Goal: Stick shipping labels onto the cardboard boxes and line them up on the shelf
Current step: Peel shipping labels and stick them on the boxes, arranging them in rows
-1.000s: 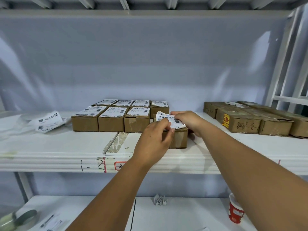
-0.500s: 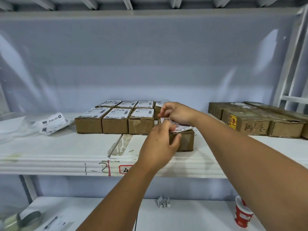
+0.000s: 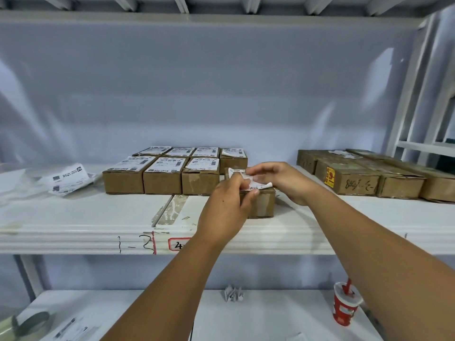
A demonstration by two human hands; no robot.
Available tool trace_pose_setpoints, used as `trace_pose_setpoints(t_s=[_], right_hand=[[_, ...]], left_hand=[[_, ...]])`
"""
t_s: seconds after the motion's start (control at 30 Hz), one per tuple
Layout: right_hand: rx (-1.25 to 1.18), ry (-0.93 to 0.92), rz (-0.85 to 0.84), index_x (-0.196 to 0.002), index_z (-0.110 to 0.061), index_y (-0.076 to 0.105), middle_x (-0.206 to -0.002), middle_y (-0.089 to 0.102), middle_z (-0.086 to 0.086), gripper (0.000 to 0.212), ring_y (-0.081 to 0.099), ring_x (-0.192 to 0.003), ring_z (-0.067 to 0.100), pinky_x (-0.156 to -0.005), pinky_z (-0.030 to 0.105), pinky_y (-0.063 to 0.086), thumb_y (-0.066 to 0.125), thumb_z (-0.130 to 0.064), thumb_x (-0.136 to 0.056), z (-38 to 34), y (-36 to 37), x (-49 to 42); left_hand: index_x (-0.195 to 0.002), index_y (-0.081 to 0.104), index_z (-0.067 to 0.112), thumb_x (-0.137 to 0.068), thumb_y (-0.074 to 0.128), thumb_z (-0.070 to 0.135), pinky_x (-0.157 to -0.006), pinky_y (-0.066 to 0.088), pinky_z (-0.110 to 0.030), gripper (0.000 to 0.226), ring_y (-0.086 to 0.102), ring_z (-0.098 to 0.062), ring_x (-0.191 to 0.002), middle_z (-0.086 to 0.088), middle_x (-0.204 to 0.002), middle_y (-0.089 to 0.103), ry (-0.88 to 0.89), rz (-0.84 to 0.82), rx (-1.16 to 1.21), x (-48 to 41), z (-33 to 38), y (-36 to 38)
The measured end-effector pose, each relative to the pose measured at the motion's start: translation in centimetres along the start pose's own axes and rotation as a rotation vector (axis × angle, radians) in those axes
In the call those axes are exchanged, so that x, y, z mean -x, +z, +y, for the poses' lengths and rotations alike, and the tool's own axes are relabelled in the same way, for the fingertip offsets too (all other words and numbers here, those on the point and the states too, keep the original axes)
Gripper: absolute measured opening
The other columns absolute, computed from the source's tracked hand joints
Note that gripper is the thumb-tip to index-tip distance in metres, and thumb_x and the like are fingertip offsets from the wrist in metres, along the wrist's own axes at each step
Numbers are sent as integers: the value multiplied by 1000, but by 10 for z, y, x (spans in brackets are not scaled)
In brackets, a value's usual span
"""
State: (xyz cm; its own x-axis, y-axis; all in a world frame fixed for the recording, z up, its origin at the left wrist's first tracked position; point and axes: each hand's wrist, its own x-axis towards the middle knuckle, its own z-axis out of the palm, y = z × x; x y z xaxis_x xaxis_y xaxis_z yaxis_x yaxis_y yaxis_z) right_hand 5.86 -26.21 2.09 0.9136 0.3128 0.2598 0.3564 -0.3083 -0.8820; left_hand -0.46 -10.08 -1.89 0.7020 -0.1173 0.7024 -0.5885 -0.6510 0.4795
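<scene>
Left hand (image 3: 229, 205), fingers curled, pinches the shipping label (image 3: 236, 172) at the near edge of the cardboard box (image 3: 264, 205); right hand (image 3: 283, 180) fingers pinch its far part

Cool, even, fairly bright light covers the shelf (image 3: 73, 212), with only faint, soft shadows on it. Pale glare streaks cross the back wall (image 3: 221, 82) above it. Wide-angle distortion bows its front edge and tilts the uprights (image 3: 406, 107) at its right end.

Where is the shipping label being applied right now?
Head view, centre: the shipping label lies atop the front box, right of the labelled row, held by the left hand and right hand.
</scene>
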Motion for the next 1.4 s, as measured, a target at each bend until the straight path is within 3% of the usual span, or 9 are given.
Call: trace_pose_setpoints(t_s=[0.23,0.4,0.57,0.67,0.77,0.93,1.1,1.23,1.4], right_hand=[[-202,86,-160,-118,-25,64,-144,38,-21,48,45,-125,-1,-96,18,42,71,-28,-70,3,-2,29],[-194,26,-78,-116,-27,64,-145,37,-19,32,40,-130,2,-111,26,33,65,-21,-85,8,2,33],[-192,-7,123,-111,-23,66,-129,55,-7,23,60,-103,6,-85,22,53,64,-23,-88,13,6,34],[-80,-26,205,-111,-28,66,-116,66,-3,28,66,-95,12,-90,38,54,69,-30,-84,20,6,32],[24,-20,232,-116,-33,65,-122,63,-6,33,62,-107,11,-99,37,49,71,-30,-83,25,4,28],[189,-23,291,-122,-28,64,-129,60,-6,33,54,-119,10,-105,26,40,65,-29,-89,26,4,17],[331,-27,242,-125,-25,62,-134,56,-5,34,49,-125,13,-108,33,38,60,-30,-92,22,3,-2],[356,-24,231,-127,-24,60,-137,54,-5,34,45,-128,11,-105,22,33,58,-30,-94,22,8,-13],[369,-34,221,-128,-25,59,-138,53,-6,35,45,-128,11,-100,18,32,57,-30,-94,23,15,-25]], left_hand=[[-101,56,8,-83,68,34,-76,38,-20,34,54,-14,-96,4,-101,60,-87,106,72,1,3,-2],[-99,56,7,-77,74,36,-74,40,-19,40,56,-14,-92,2,-100,63,-151,196,56,5,6,-1],[-99,65,4,-83,70,22,-88,36,-18,25,53,-23,-111,-8,-115,61,-50,259,-66,0,-3,5],[-102,70,6,-86,63,6,-101,35,-31,18,42,-29,-123,-10,-128,55,-66,238,-100,-3,-8,7],[-97,74,12,-81,65,2,-102,37,-45,21,39,-35,-125,-11,-131,55,-16,273,-247,-6,-10,6],[-116,64,36,-92,49,27,-111,9,-43,29,4,-24,-141,6,-155,14,-42,59,-587,-20,-3,-4],[-94,74,28,-71,70,18,-102,17,-45,25,32,-30,-129,-6,-136,50,125,67,-697,-31,-31,-6],[-139,40,27,-88,51,26,-112,5,-41,52,15,-28,-140,-7,-149,27,-8,-3,-630,-33,-38,-1],[-147,20,25,-89,48,28,-115,15,-42,64,22,-27,-137,-8,-146,29,-65,-102,-531,-37,-42,0]])
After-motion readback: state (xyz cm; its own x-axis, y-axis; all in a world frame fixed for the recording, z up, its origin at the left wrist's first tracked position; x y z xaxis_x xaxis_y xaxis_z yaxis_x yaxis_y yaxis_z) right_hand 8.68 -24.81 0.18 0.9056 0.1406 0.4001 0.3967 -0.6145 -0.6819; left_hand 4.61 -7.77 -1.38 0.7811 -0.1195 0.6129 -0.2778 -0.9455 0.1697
